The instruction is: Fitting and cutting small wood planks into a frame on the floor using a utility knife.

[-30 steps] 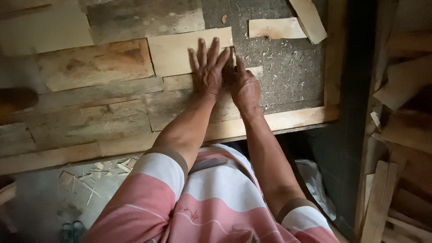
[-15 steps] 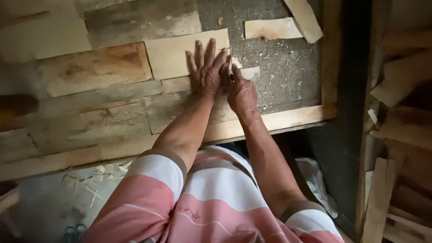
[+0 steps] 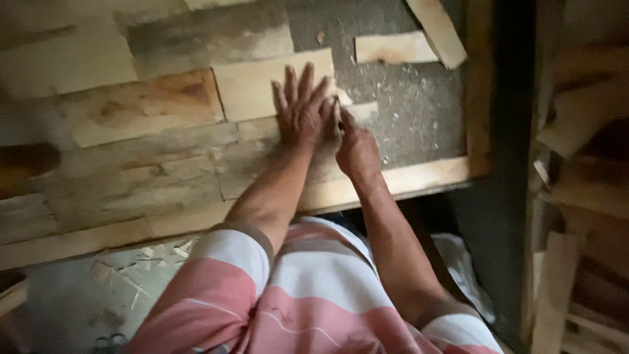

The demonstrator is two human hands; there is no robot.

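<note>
While the left hand [image 3: 303, 108] stays spread flat on the pale board [image 3: 262, 85], the right hand [image 3: 355, 147] has curled.

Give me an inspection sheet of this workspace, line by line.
Surface: grey gritty board inside a wooden frame, partly covered with thin wood sheets.
Job's things: pale veneer piece under the left hand; right hand at the sheet edge beside it.
Clutter: loose wood strips at top; shavings on the floor.
Grips: left flat, fingers spread; right curled, hold unclear.
Cables: nothing seen.
Surroundings: stacked wood offcuts at right.
</note>
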